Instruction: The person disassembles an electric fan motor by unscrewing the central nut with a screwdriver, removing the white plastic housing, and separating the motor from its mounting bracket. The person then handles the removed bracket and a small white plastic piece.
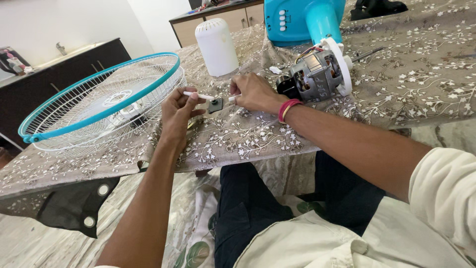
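Note:
My left hand [177,111] pinches one end of a thin white rod [201,95] above the patterned tablecloth [238,134]. My right hand [253,92], with a pink and yellow band at the wrist, holds the rod's other end. A small dark square part [215,105] lies on the cloth just below the rod. Right of my right hand lies a bare fan motor [312,74] with a white round mount, still wired to the teal fan body [302,20].
A teal-rimmed white wire fan guard [99,101] lies on the left of the table. A white cylindrical motor cover [216,47] stands behind my hands. Wooden cabinets stand at the back. A dark counter is on the far left.

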